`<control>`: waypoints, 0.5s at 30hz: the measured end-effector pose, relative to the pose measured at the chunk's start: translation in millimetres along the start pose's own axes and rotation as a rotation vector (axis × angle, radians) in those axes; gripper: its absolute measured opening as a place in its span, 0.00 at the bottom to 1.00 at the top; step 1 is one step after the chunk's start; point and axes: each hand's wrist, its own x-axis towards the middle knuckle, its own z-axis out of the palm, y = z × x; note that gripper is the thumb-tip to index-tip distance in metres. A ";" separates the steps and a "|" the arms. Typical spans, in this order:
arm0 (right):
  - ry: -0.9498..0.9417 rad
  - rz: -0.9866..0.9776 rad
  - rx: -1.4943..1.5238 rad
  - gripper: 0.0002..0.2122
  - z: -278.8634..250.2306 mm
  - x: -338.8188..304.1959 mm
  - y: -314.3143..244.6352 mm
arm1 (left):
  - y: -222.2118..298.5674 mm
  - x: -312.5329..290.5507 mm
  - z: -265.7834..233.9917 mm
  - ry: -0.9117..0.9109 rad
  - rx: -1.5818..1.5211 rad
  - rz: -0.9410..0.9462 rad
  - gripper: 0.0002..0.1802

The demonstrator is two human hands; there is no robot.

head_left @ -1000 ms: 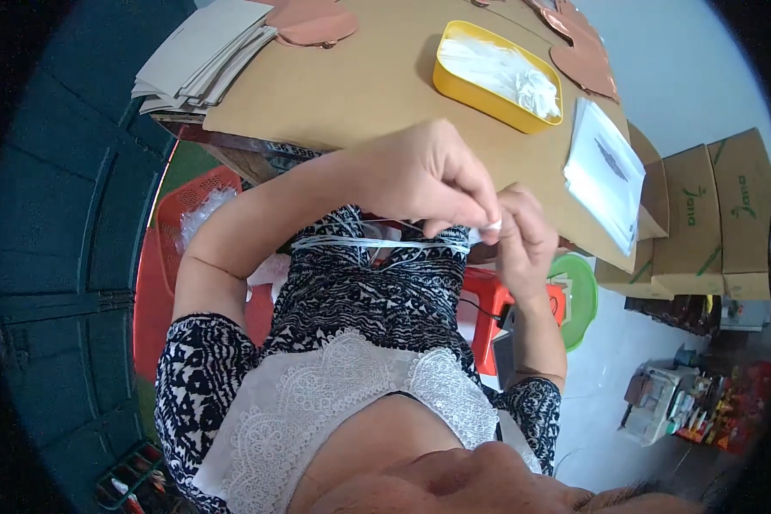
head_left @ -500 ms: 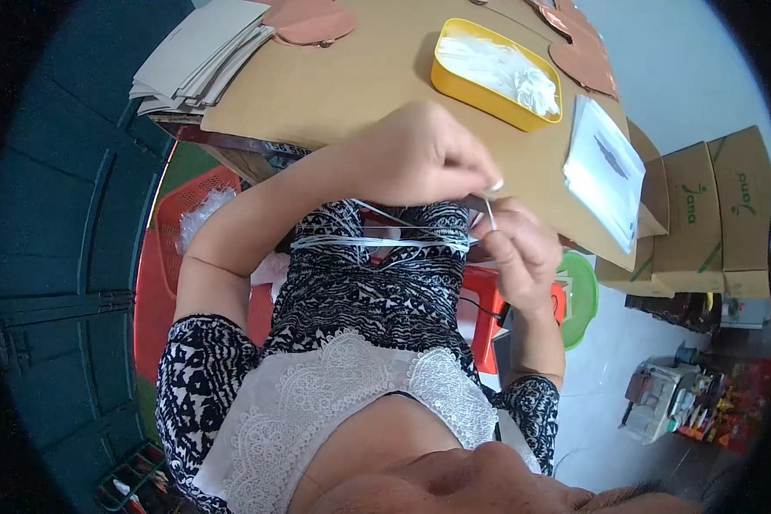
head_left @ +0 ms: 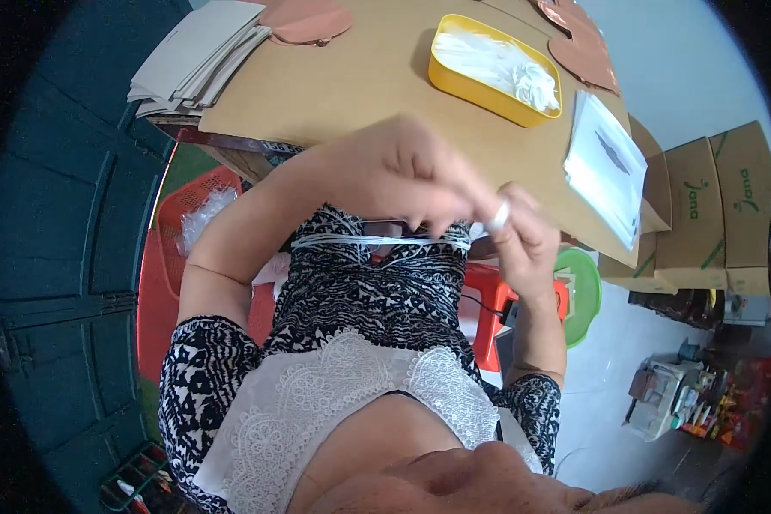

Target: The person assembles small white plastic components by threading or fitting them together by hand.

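Bright daylight, fisheye-bent edges, motion blur

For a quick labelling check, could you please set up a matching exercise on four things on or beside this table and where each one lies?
Things:
1. yellow tray
2. stack of grey sheets
3. clear bag
4. green bowl

Places:
A. table's near left corner
B. below the table edge, right of the hands
C. far middle of the table
D. table's right edge

Pairs: 1-C, 2-A, 3-D, 4-B

**Small white piece pinched between two hands**

A small white piece (head_left: 499,214), possibly a band or strip, sits pinched between left hand (head_left: 407,176) and right hand (head_left: 522,236), held above the desk (head_left: 334,86) edge; motion blur hides its shape.
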 end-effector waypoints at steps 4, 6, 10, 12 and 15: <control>0.023 -0.091 0.032 0.07 4.5 2.7 -5.7 | -6.0 5.8 2.7 0.106 0.437 0.161 0.12; 0.057 -0.011 0.068 0.07 1.4 2.8 -5.0 | -10.2 2.1 -3.9 -0.288 0.476 0.075 0.13; 0.035 -0.041 0.052 0.06 3.5 3.3 5.7 | 10.7 3.1 -7.1 -0.157 0.158 -0.022 0.17; -0.049 -0.011 0.048 0.06 3.0 3.3 -2.3 | 2.0 3.8 -7.1 -0.016 0.141 -0.045 0.18; 0.034 0.003 0.071 0.07 -1.7 2.7 -0.6 | -16.4 1.0 -7.7 -0.283 0.475 0.141 0.17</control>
